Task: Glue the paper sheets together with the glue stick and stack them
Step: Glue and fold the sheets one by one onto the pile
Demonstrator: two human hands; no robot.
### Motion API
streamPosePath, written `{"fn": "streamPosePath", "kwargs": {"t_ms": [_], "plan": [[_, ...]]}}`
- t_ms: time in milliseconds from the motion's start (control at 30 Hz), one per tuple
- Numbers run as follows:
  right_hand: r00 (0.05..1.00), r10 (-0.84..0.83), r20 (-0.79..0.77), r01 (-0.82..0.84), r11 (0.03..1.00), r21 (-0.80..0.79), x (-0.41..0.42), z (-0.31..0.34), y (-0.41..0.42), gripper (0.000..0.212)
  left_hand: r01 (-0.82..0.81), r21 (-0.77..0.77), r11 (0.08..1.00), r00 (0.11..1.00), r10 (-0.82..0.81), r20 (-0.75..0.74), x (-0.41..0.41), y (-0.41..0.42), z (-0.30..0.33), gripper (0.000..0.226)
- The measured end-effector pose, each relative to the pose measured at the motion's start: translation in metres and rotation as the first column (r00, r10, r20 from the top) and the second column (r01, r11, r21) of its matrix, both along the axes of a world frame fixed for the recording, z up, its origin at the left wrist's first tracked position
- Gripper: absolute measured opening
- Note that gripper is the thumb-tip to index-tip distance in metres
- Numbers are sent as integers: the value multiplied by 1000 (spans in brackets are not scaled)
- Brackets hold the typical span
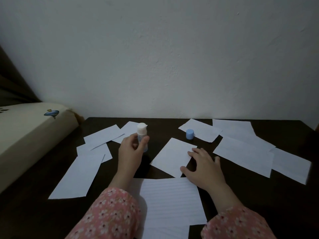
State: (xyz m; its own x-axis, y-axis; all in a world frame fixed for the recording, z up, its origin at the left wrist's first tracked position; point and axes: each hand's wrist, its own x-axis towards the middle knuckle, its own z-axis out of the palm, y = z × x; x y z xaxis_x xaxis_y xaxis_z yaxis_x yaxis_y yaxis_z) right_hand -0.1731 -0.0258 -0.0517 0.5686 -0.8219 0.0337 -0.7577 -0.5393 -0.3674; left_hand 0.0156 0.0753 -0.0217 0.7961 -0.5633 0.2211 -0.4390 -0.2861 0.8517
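The left hand (131,149) grips the uncapped glue stick (141,135) upright between thumb and fingers. The right hand (202,166) rests fingers spread on the small sheet (172,156). Risk: this sheet may slide under gluing unless pressed firmly.

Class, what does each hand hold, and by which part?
Left hand grips the glue stick by its lower body. Right hand holds nothing; it rests on a sheet.
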Motion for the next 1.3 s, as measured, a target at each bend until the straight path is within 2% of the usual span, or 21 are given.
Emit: {"fn": "streamPosePath", "kwargs": {"t_ms": [133,367,433,467,533,567,633,700,800,867,967,1100,1300], "plan": [[999,-31,-14,31,999,11,3,1,4,68,-26,49,998,996,30,-78,4,0,-5,44],[989,-114,-93,116,993,21,7,4,14,70,-9,90,996,997,16,-80,4,-3,-8,58],[979,-147,-141,147,989,-7,6,7,18,71,-90,44,995,995,89,35,2,0,-6,64],[972,-166,-165,164,986,-24,6,9,20,71,-125,-27,992,984,128,120,-1,3,-3,60],[956,-206,-208,194,978,-76,5,15,25,70,-71,-154,985,959,110,261,-12,7,6,40],[952,-223,-212,205,974,-101,4,17,26,71,8,-140,990,948,37,317,-20,6,9,29],[956,-248,-155,233,966,-110,1,20,26,71,152,40,988,903,-155,400,-40,-2,9,18],[959,-280,-42,275,956,-101,-5,20,17,68,207,230,951,872,-286,396,-55,-12,-1,25],[921,-379,92,387,918,-85,-27,16,-4,60,181,416,891,890,-328,315,-65,-22,-11,45],[891,-452,37,453,891,-30,-43,10,-18,62,172,505,846,890,-353,289,-64,-23,-12,55],[881,-465,-87,469,883,33,-57,3,-27,67,249,529,812,887,-410,212,-60,-23,-9,58],[884,-467,-34,466,884,-31,-59,5,-23,59,312,546,778,875,-459,153,-52,-20,-4,53],[875,-482,-56,482,876,-4,-58,1,-22,66,377,586,717,838,-534,114,-48,-22,-1,50]]}}
